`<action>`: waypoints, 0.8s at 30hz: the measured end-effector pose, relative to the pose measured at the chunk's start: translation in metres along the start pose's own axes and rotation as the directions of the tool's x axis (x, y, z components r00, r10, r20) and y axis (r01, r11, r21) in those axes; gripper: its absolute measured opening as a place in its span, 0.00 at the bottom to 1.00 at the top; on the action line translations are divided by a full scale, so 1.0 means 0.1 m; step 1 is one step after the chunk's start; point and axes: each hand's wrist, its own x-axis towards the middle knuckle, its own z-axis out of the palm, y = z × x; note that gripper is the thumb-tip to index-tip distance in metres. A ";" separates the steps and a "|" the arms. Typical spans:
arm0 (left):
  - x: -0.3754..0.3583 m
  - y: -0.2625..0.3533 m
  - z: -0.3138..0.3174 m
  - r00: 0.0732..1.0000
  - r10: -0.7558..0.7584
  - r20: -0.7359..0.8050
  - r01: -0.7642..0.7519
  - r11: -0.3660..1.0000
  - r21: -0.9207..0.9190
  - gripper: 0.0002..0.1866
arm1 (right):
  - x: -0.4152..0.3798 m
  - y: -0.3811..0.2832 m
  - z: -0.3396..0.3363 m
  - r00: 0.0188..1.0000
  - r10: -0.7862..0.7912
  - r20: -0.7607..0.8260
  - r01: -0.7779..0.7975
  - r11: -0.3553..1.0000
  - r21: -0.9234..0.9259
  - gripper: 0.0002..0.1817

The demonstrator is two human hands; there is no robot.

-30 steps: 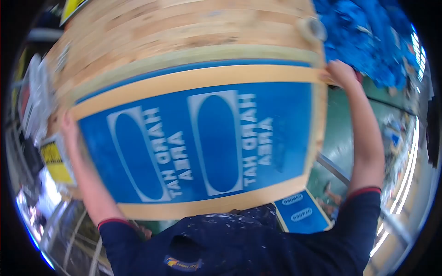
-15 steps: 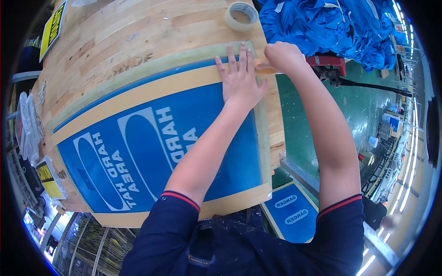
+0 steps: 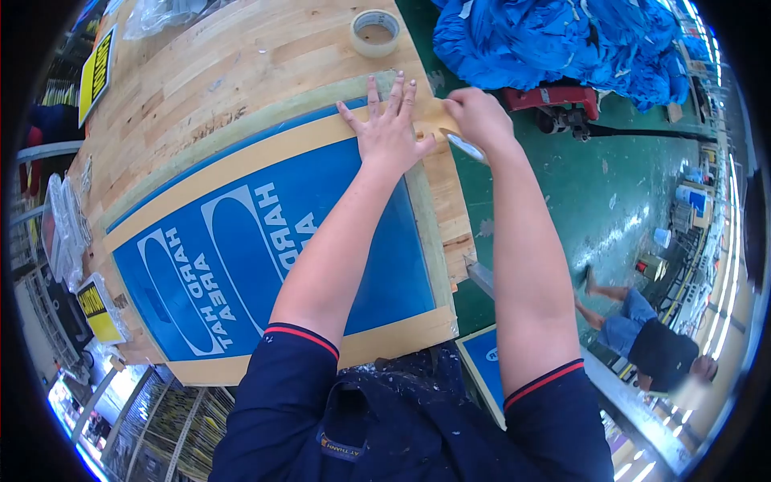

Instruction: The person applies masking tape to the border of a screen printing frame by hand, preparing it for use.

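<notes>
A silkscreen frame (image 3: 422,201) with a blue mesh (image 3: 393,249) and mirrored "HARD HAT AREA" lettering lies on the wooden table. Strips of tan tape (image 3: 265,163) run along its far and near edges. My left hand (image 3: 388,132) presses flat on the far strip near the right corner, fingers spread. Just right of it, my right hand (image 3: 482,119) is closed on a tan tape roll (image 3: 466,146), whose pale core shows below the fingers. A length of tape stretches from the strip to that roll, beyond the frame's right edge.
A clear tape roll (image 3: 375,34) sits on the wooden table (image 3: 265,56). Caution signs (image 3: 98,76) line its left side. Blue cloth (image 3: 554,40) is piled on a red pallet jack (image 3: 550,98). Another screen (image 3: 484,353) leans below the table; a person (image 3: 658,353) is at right.
My right hand has turned, so the tape roll's core now shows beneath it. My left hand stays pressed on the strip. The view has shifted, and a person shows more fully at right.
</notes>
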 end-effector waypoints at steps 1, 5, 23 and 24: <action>0.01 0.01 0.01 1.000 -0.002 -0.011 0.002 1.000 -0.005 0.52 | -0.10 0.32 0.10 0.988 0.108 -0.114 -0.102 0.993 0.057 0.18; -0.02 0.05 0.04 0.997 0.077 -0.016 -0.074 0.988 0.136 0.47 | -0.49 0.58 0.18 0.735 0.528 -0.425 -0.380 0.841 0.386 0.18; -1.28 -2.99 -1.47 0.959 -0.263 -0.106 0.052 0.533 -0.844 0.14 | -0.80 -2.76 0.43 0.814 -0.554 0.175 0.356 0.714 0.603 0.34; -1.40 -3.28 -1.58 0.953 -0.291 -0.078 0.105 0.562 -0.820 0.14 | -0.77 -2.85 0.42 0.766 -0.570 0.297 0.290 0.719 0.632 0.42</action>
